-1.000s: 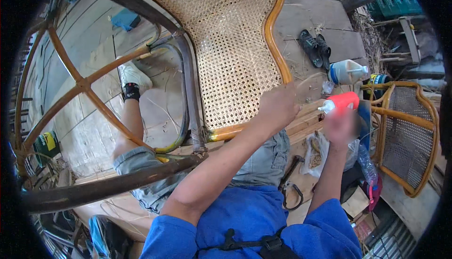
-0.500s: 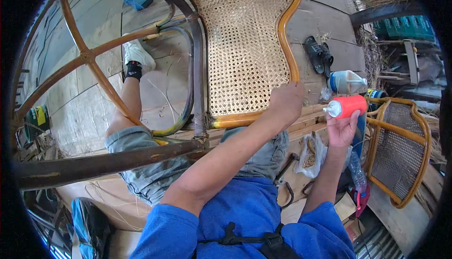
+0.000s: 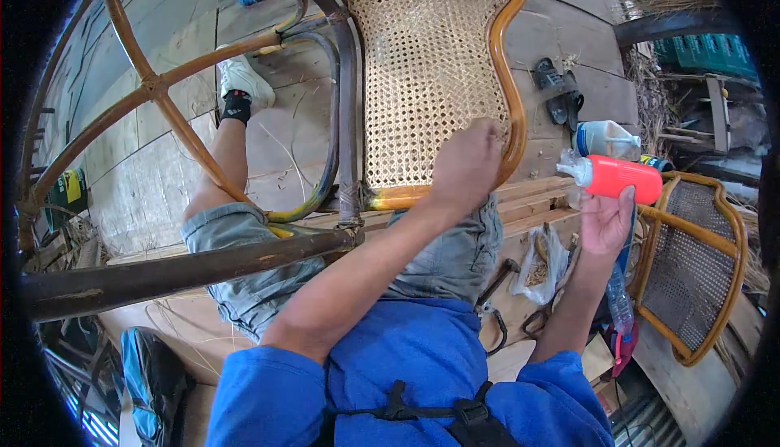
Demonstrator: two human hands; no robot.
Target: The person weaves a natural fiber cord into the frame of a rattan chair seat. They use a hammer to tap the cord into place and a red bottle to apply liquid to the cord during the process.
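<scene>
A cane-webbed chair panel (image 3: 431, 65) with a bent, glossy rattan frame (image 3: 505, 65) stands in front of me. My left hand (image 3: 470, 159) reaches across to the panel's lower right corner, over the webbing just inside the frame. Its fingers are curled together, and whatever they pinch is hidden. Out to the right, my right hand (image 3: 606, 224) holds a red squeeze bottle (image 3: 626, 179) lying sideways on the palm and fingers. The bottle's whitish nozzle end points left, toward the panel.
Dark rattan poles (image 3: 195, 267) cross at left over my leg. Black sandals (image 3: 556, 94) and a white jug (image 3: 605, 140) lie beyond the bottle. A smaller cane panel (image 3: 691, 260) leans at right. A plastic bag (image 3: 540, 268) and a clear bottle (image 3: 619, 305) sit near my right forearm.
My left hand has moved left, off the frame's right corner and over the webbing. The red bottle in my right hand has shifted slightly right.
</scene>
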